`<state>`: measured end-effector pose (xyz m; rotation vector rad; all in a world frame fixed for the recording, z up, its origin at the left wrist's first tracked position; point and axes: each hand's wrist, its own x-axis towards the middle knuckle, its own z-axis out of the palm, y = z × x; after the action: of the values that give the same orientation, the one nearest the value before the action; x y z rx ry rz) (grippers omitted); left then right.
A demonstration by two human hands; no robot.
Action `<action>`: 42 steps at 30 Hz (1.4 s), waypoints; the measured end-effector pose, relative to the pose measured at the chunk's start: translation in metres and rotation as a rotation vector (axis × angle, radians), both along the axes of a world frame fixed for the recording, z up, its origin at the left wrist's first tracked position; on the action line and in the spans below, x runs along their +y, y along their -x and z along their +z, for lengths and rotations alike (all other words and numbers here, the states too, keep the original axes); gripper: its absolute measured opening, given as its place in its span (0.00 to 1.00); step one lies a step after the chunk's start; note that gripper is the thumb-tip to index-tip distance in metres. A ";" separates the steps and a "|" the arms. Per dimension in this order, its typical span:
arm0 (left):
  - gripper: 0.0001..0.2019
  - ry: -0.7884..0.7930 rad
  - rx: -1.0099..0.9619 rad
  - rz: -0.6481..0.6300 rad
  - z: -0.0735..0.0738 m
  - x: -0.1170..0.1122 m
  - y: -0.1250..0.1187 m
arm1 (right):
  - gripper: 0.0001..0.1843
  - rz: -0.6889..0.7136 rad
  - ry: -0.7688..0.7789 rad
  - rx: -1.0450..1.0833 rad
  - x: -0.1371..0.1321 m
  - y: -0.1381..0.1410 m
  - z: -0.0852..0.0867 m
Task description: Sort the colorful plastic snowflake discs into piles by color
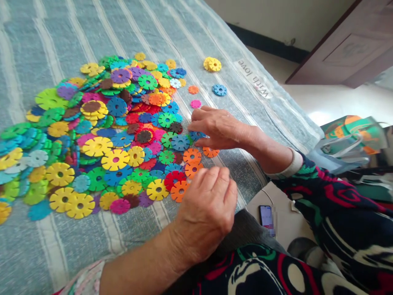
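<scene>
Nearest, the left hand (208, 205) curls loosely at the near right corner of the heap, beside several orange discs (179, 191); its fingers bend inward, so whether they hold anything cannot be told. Just beyond, the right hand (219, 128) reaches in palm down, thumb and fingers apart, with a blue disc (196, 134) showing between them; contact is unclear. That disc lies at the right edge of a wide, colourful heap of flat notched discs (116, 159). Such thin, overlapping pieces probably handle best tipped up by the rim and pinched singly, lightly enough that neighbours do not slide. The near edge of the cloth-covered tabletop (76, 237) runs close beside the left hand, so a dropped disc could go over. Past the right hand, a pink disc (195, 104), a small orange disc (193, 89), a far blue disc (220, 90) and a yellow cluster (212, 64) lie with room between them, short of the right edge.
</scene>
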<state>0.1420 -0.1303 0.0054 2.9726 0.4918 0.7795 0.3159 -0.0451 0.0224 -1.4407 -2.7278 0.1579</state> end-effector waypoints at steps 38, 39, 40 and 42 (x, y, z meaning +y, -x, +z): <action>0.13 -0.073 -0.109 -0.036 -0.059 -0.001 -0.003 | 0.18 -0.095 0.105 0.061 0.011 -0.009 0.008; 0.13 -0.072 -0.116 -0.032 -0.060 -0.002 -0.004 | 0.15 -0.100 0.103 0.030 0.011 -0.007 0.008; 0.12 -0.072 -0.123 -0.027 -0.061 -0.002 -0.004 | 0.13 -0.106 0.105 0.005 0.011 -0.004 0.008; 0.12 -0.071 -0.137 -0.016 -0.061 -0.003 -0.004 | 0.07 -0.114 0.111 -0.019 0.010 -0.001 0.007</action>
<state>0.1462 -0.1338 -0.0557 2.9548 0.4414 1.0112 0.3165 -0.0347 0.0295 -1.6295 -2.6817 0.2968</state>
